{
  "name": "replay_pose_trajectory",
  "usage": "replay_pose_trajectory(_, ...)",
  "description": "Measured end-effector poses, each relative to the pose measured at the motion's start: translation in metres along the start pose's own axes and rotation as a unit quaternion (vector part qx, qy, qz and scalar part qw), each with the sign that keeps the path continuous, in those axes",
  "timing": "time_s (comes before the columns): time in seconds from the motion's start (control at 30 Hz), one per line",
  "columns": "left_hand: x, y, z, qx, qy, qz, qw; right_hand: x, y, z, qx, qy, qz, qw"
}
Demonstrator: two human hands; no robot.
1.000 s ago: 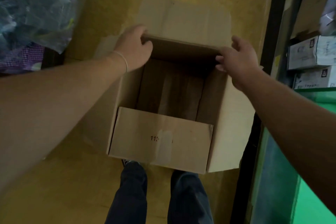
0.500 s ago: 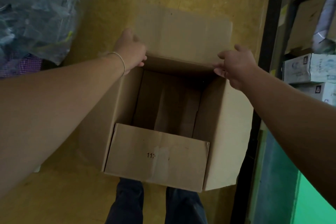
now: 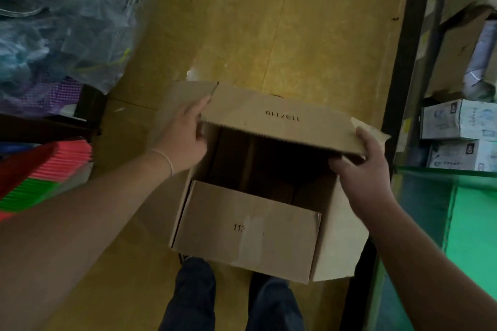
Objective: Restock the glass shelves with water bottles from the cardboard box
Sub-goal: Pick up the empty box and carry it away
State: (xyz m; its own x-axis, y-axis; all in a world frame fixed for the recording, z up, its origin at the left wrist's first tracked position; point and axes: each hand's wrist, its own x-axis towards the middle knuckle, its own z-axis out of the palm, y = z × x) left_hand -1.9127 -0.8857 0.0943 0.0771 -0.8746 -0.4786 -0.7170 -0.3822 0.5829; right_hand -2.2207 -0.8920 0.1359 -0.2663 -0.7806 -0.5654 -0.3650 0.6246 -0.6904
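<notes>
Yellow-brown flooring (image 3: pixel 269 21) fills the middle of the view, with a big clear plastic bag (image 3: pixel 61 21) of dark goods bulging in at the upper left and a stack of red, pink and green items (image 3: pixel 45 177) below it at the left edge. On the floor, just in front of the person's dark trouser legs (image 3: pixel 193 295), stands the cardboard box (image 3: pixel 250 234), open at the top; its inside looks dark and no bottles can be made out in it. The near flap (image 3: pixel 247 228) lies folded outward toward the person and bears a partly taped-over number. The far flap (image 3: pixel 279 121), also printed, is tipped in over the opening. The left hand (image 3: pixel 183 137), with a thin band at the wrist, has its fingers stretched along the left end of that far flap, thumb near the box's left wall; it touches the cardboard but how firmly it has hold cannot be told. The right hand (image 3: pixel 360 164) is curled around the flap's right end, thumb on top and fingers tucked beneath, clasping the edge. At the right stands a dark shelf upright (image 3: pixel 403 62), behind which white printed cartons (image 3: pixel 457 121) are stacked, with a brown carton (image 3: pixel 457 43) above them. A glass shelf (image 3: pixel 443 169) edge runs below the white cartons, above a green panel (image 3: pixel 473 236).
</notes>
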Motion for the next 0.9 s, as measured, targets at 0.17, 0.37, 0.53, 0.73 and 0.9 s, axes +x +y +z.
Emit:
replay_pose_trajectory(0.17,-0.037,-0.035,0.006,0.243,-0.013,0.036,0.969,-0.049,0.038,0.026,-0.126,-0.039,0.014,0.991)
replay_pose_trajectory(0.37,-0.061,-0.078,0.011,0.15,-0.041,-0.116,0.981,-0.078,0.035,0.079,-0.303,-0.112,-0.019,0.946)
replay_pose_trajectory(0.53,-0.058,-0.099,0.002,-0.006,-0.022,-0.224,0.974,-0.08,0.026,0.132,-0.293,-0.136,-0.037,0.945)
replay_pose_trajectory(0.73,-0.043,-0.109,-0.012,-0.095,-0.032,-0.278,0.955,-0.08,0.032,0.167,-0.288,-0.145,-0.014,0.946)
replay_pose_trajectory(0.9,-0.064,-0.103,-0.036,-0.032,0.013,-0.239,0.97,-0.093,0.032,0.163,-0.321,-0.126,-0.028,0.938)
